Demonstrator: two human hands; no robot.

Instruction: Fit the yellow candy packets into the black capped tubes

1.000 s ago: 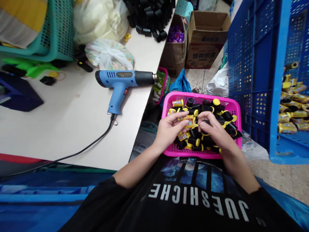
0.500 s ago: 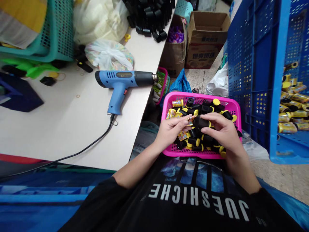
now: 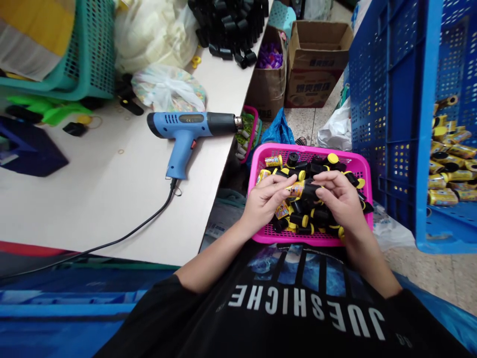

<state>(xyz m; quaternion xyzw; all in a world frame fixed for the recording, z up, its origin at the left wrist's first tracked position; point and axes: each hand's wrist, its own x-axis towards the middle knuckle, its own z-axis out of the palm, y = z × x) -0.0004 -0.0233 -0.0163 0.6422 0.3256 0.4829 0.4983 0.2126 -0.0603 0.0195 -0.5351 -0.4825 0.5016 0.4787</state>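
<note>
Two hands (image 3: 266,200) (image 3: 341,201), one capped tube (image 3: 303,189) (yellow-labelled), one pink basket (image 3: 309,148)

Small workshop w/ heat gun (image 3: 185,130), bulk crates (image 3: 391,124).

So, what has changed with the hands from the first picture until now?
The left hand and right hand have moved together above the pink basket. The black tube in the right hand now meets the printed yellow tube in the left hand. The heat gun and blue crate stayed as they were.
</note>
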